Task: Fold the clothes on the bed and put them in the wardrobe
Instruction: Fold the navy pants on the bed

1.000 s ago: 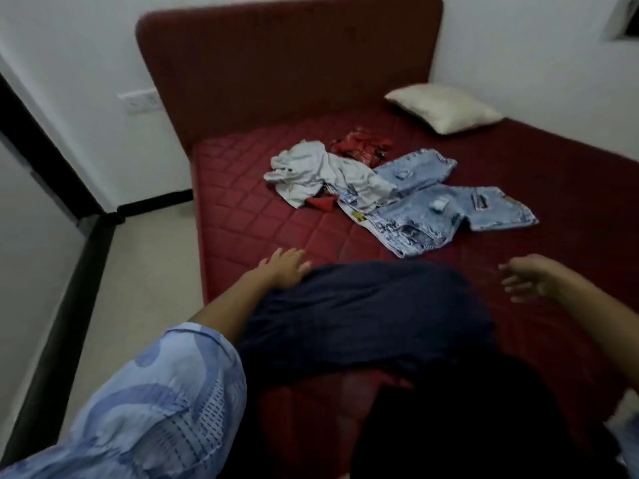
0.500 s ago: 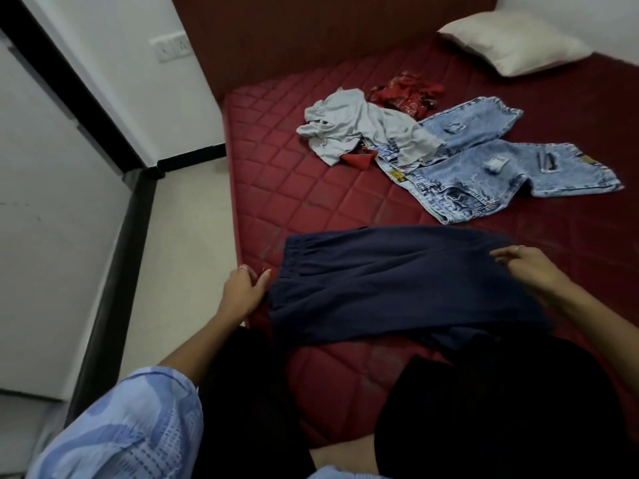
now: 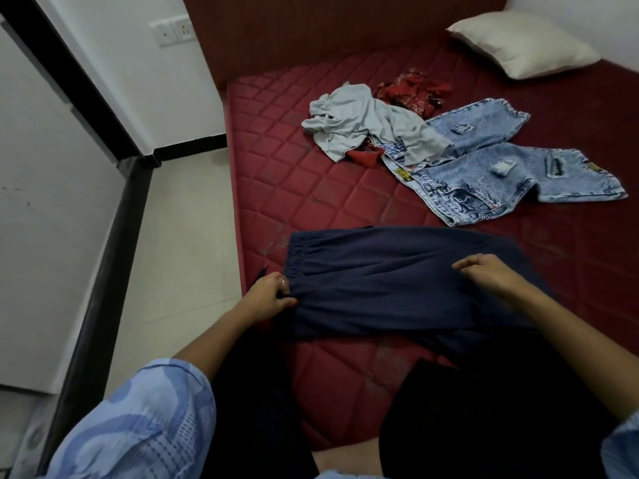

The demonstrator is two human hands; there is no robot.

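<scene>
— Navy cloth first: from the head view, the navy trousers [image 3: 397,281] lie flat across the near part of the bed [image 3: 297,174], elastic waistband toward the mattress's left edge. My left hand [image 3: 268,299] has its fingers closed on the near waistband corner; my right hand [image 3: 491,273] rests on top of the fabric, fingers loosely curled and pressing rather than pinching, as far as I can tell.

— And the rest of the pile?

— Well apart, further up the bed: a grey shirt [image 3: 363,122] draped over the pale jeans [image 3: 491,167], with a red garment [image 3: 411,91] just behind. A pillow [image 3: 522,43] sits at the head. No wardrobe in this view, and it's the only view I have.

— So how would you do the fold well?

— I judge it's the smoothing stage. I'd keep the waistband taut with the left, sweep the right outward to flatten creases, line the legs up edge to edge, then fold across in even halves so the bundle carries without slumping.
</scene>
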